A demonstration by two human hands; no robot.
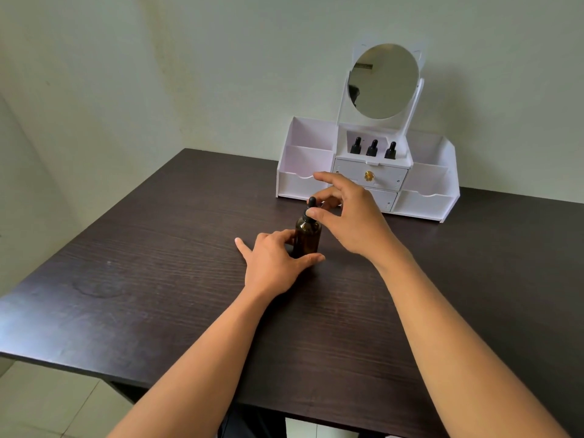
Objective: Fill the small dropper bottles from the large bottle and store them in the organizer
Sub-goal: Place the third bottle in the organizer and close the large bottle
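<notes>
An amber glass dropper bottle (308, 237) is seen standing upright on the dark wood-grain table (158, 279), near the table's middle. Its lower body is gripped by the left hand (275, 263), with the thumb pressed at the base on the near side and the fingers curled round the far side, where they are mostly hidden; the index finger is stretched out flat on the table toward 10 o'clock. The black dropper cap (311, 208) is pinched between the thumb and fingers of the right hand (350, 216), whose index finger is lifted clear and extended toward 10 o'clock. The cap's collar is largely covered by the thumb, so it cannot be told whether the cap is screwed down.

At 1 o'clock from the bottle, a white desktop organizer (368, 172) with an oval mirror (383, 80) is set against the wall. Three small dropper bottles (373, 148) are stored in its upper middle compartment; only their black tops and shoulders are shown above the rim. The lower drawer is partly hidden behind the right hand. Both forearms are cut off at the bottom edge.
</notes>
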